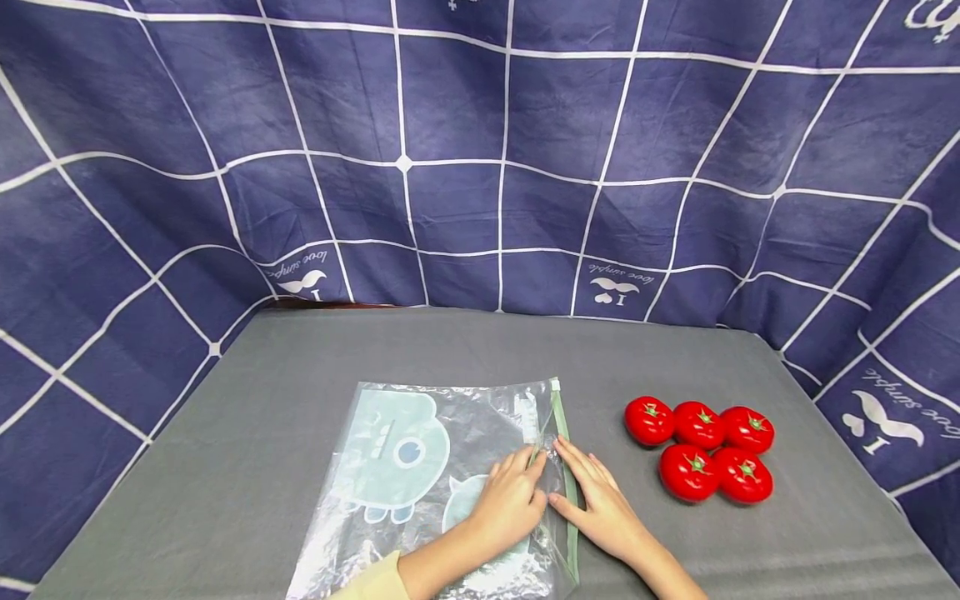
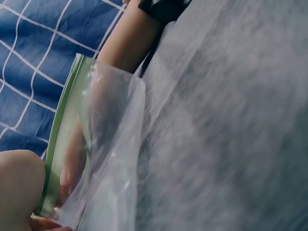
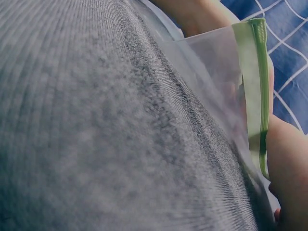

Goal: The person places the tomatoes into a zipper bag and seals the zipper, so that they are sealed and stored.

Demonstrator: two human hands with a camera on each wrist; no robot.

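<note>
A clear plastic zip bag point(image 1: 480, 425), printed with pale green cartoon creatures, lies flat with its mouth facing right. A green strip point(image 1: 561, 417) edges that mouth, with a small white slider point(image 1: 555, 384) at its far end. My left hand point(image 1: 510, 500) lies over the bag and pinches the film just inside the strip. Opposite it, my right hand point(image 1: 596, 508) grips the mouth edge, thumb near the left fingers. In both wrist views the green strip point(image 2: 62, 120) stands raised from the cloth. Part of the fingertips is hidden by the film.
Several red tomatoes point(image 1: 697, 425) with green stem ends sit in two rows to the right of my right hand. Grey cloth point(image 1: 225, 433) covers the table. A blue curtain point(image 1: 450, 208) with white grid lines hangs behind and along both sides.
</note>
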